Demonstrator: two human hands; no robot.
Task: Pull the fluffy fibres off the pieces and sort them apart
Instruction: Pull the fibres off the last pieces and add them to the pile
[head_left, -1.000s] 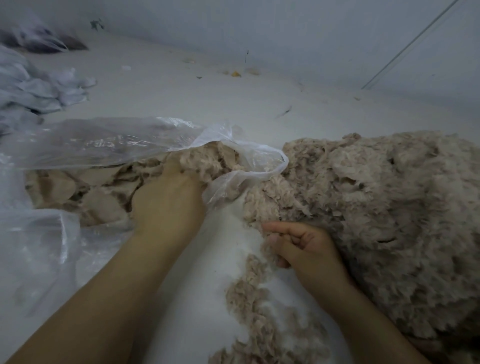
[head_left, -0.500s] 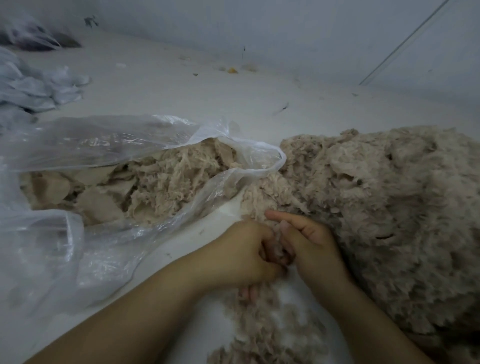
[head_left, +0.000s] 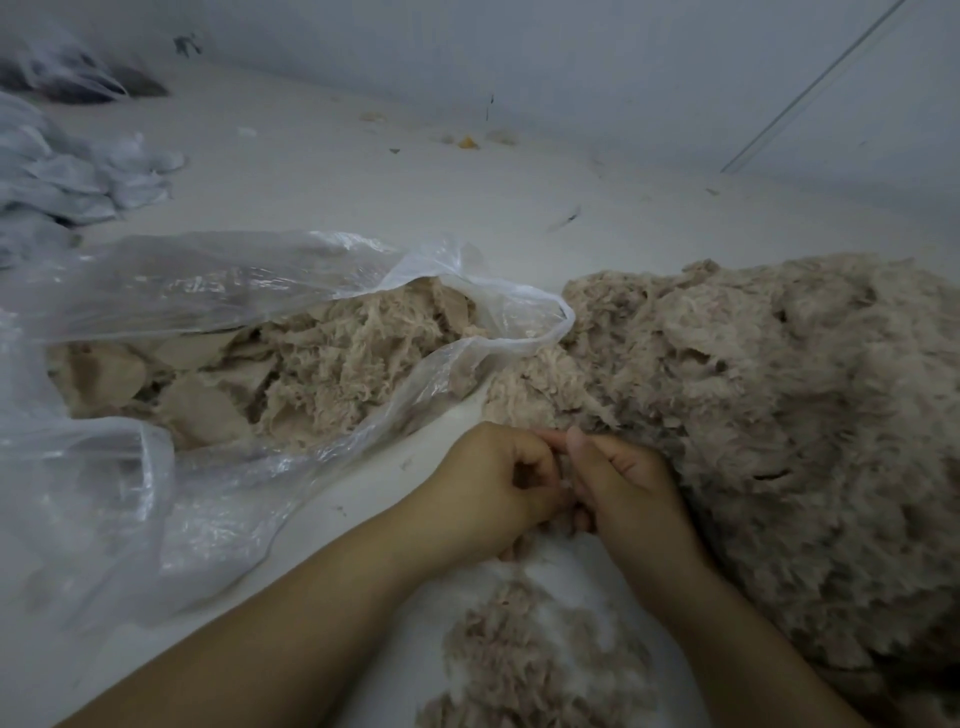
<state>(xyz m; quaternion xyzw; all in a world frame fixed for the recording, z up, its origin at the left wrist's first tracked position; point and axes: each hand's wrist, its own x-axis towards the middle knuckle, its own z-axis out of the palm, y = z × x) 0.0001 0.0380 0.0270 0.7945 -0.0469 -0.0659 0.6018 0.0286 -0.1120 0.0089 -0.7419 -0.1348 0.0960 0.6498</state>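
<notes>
Both hands meet low in the middle of the floor, knuckles almost touching. The left hand (head_left: 493, 480) is curled, fingertips pinching something small between the two hands; the right hand (head_left: 623, 483) is curled too, thumb raised, gripping the same spot. What they hold is mostly hidden by the fingers, though it looks like a tuft at the near edge of the fluffy pile (head_left: 753, 415). That pile lies just beyond and to the right of the right hand, touching it, so the right hand is the nearer one to fresh material. The open plastic bag (head_left: 260, 280) lies to the left, its mouth facing the pile, well within the left hand's reach. Inside sit stringy fibres and flat, smooth beige pieces (head_left: 104, 374). The pile looks soft, matted and shaggy; the bag is thin, crinkled and clear. More loose fluff (head_left: 519, 649) lies on a white sheet between the forearms.
</notes>
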